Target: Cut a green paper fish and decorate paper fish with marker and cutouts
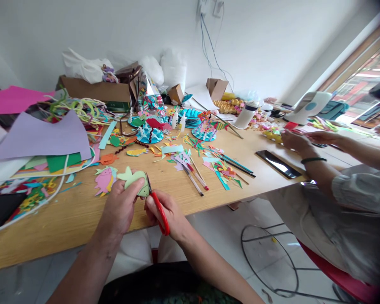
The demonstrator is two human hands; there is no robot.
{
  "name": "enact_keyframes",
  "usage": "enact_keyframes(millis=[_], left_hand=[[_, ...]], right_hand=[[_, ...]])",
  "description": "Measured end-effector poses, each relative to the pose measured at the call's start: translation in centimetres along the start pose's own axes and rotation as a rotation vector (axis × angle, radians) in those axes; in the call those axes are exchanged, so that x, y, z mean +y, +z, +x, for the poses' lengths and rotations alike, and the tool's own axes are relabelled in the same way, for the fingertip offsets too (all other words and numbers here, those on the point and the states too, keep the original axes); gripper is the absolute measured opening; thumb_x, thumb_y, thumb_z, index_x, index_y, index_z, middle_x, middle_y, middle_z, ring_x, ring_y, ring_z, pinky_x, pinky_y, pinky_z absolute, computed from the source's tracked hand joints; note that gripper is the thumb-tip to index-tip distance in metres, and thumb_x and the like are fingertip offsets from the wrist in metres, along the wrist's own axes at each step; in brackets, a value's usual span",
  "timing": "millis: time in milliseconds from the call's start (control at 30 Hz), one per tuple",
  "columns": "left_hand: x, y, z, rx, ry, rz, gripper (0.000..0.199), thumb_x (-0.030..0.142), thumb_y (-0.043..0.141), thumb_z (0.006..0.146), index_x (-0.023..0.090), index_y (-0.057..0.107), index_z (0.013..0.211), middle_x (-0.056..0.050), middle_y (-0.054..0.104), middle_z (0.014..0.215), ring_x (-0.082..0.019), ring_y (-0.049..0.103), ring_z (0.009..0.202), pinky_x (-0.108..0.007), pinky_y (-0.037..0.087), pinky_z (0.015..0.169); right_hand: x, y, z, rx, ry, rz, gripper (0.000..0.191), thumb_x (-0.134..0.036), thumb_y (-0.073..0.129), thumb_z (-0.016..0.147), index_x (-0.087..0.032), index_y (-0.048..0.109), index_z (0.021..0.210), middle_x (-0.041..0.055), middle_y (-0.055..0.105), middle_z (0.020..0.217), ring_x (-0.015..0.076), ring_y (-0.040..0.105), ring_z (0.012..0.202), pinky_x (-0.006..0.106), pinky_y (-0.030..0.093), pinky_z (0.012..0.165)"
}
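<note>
Over the front edge of the table, my left hand point(120, 204) pinches a light green paper fish point(135, 181) between thumb and fingers. The fish has a drawn eye and lines near its right end. Red-handled scissors point(160, 211) are gripped in my right hand point(169, 211), their dark blades upright against the fish's right edge. Left of my hands, a pink paper fish point(104, 180) lies on other cut paper shapes. An orange paper shape point(108, 158) rests just behind it.
Paper scraps, pens point(193, 179) and pencils point(237, 164) lie across the wooden table point(164, 173). A black phone point(278, 164) is to the right, near another person's hands point(299, 141). Colored sheets point(44, 137) pile up at left. A wire-framed stool point(269, 257) stands below.
</note>
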State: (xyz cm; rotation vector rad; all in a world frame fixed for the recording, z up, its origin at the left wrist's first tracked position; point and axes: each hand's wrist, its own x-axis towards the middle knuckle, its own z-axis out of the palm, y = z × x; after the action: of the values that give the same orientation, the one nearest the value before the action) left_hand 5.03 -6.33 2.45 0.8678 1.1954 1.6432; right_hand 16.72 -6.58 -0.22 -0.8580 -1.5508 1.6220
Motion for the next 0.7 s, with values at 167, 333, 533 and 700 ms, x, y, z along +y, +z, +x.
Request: enact_keyframes(millis=[167,333,533,700], left_hand=[[-0.12,-0.30,-0.03,-0.020,0.006,0.031,0.015,0.027,0.069,0.058,0.019,0.056,0.058,0.006,0.049,0.057,-0.009,0.044,0.056,-0.021,0.036,0.050],[-0.31,-0.47,0.03,-0.015,0.011,0.035,0.015,0.028,0.069,0.059,0.019,0.058,0.059,0.005,0.051,0.060,-0.010,0.046,0.060,-0.021,0.037,0.054],[-0.28,-0.40,0.00,-0.012,0.012,0.051,0.015,0.026,0.070,0.058,0.018,0.058,0.060,0.004,0.054,0.063,-0.011,0.047,0.061,-0.022,0.038,0.055],[-0.07,-0.26,-0.17,-0.029,0.001,0.025,0.014,0.028,0.070,0.058,0.017,0.061,0.062,0.004,0.057,0.063,-0.011,0.050,0.062,-0.022,0.039,0.056]], right_hand=[[0.08,-0.10,0.04,0.017,-0.021,-0.073,0.047,-0.063,0.051,0.081,-0.018,0.044,0.065,-0.0035,0.043,0.057,0.0089,0.038,0.055,0.022,0.031,0.052],[-0.16,-0.11,0.01,0.019,0.000,-0.123,0.045,-0.059,0.049,0.083,-0.019,0.044,0.064,-0.0030,0.044,0.058,0.0092,0.039,0.057,0.022,0.031,0.053],[-0.05,0.16,-0.07,0.086,-0.029,-0.174,0.044,-0.056,0.050,0.083,-0.019,0.040,0.061,-0.0043,0.036,0.055,0.0090,0.033,0.056,0.022,0.027,0.052],[0.32,0.18,-0.10,0.119,-0.062,-0.182,0.044,-0.054,0.052,0.083,-0.019,0.039,0.059,-0.0050,0.033,0.054,0.0081,0.031,0.054,0.022,0.026,0.051]])
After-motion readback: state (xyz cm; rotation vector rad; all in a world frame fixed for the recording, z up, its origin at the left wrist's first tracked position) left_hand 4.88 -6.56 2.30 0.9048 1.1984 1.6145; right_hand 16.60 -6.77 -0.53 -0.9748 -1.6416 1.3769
